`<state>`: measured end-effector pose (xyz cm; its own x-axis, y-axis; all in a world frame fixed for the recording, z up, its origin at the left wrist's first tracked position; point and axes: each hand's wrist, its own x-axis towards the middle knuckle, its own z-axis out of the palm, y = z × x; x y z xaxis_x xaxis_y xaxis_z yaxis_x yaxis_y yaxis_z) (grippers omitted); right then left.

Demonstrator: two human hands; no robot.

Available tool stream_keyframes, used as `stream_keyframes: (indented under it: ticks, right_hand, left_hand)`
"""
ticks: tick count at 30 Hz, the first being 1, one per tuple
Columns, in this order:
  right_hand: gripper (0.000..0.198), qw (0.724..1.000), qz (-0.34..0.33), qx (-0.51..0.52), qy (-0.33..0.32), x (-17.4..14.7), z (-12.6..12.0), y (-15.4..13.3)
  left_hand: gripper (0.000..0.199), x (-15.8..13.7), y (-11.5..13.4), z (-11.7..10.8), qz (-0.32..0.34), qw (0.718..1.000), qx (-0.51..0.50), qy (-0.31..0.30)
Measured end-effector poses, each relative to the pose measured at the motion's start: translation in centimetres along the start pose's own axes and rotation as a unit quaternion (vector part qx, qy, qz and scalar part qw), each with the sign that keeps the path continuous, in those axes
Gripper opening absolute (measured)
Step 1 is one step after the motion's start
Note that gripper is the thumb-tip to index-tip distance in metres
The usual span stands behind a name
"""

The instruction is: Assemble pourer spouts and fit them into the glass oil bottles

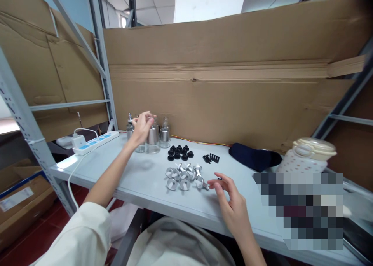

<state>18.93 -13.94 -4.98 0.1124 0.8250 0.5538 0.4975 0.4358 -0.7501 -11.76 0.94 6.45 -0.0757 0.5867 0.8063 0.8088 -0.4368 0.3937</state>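
Left hand (142,126) curls over glass bottles (153,144) left of centre, grip unclear. Right hand (230,202), lower right of centre, spreads loosely beside silver fittings (184,175). Lower left, the box's (32,209) label (16,199) is illegible.

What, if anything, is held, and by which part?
The left hand is at the tops of clear bottles, the right hand beside silver metal parts. Whether either grips anything cannot be told.

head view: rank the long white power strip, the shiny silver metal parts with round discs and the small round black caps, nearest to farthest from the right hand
1. Silver metal parts, just left of the right hand.
2. Round black caps, behind those parts.
3. White power strip, far left.
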Motion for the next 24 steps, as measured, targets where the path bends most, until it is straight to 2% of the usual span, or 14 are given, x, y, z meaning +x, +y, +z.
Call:
stream_keyframes:
  ticks: [3,6,10,19,22,24]
  right_hand:
    - [0.036,1.000,0.003,0.006,0.001,0.0,0.0,-0.1]
    - [0.036,1.000,0.001,0.010,0.005,0.0,0.0,-0.1]
    - [0.037,1.000,0.007,0.010,0.005,0.0,0.0,0.0]
    - [0.035,1.000,0.007,0.001,0.005,-0.1,0.0,-0.1]
    - [0.035,1.000,0.002,-0.001,-0.001,0.0,-0.1,0.0]
    - [0.034,1.000,0.000,0.003,-0.008,0.0,-0.2,0.1]
  left_hand:
    - [0.030,-1.1,1.0,3.1,0.075,0.991,0.047,-0.103]
    - [0.032,-1.5,0.3,5.1,0.108,0.980,0.104,-0.134]
    - [0.037,-1.3,-1.6,5.9,0.105,0.974,0.152,-0.130]
    - [0.043,-0.9,-4.3,5.9,0.065,0.970,0.189,-0.138]
    - [0.044,-1.2,-5.5,5.2,0.082,0.977,0.175,-0.095]
    - [0.044,-1.4,-6.3,4.3,0.113,0.981,0.152,-0.036]
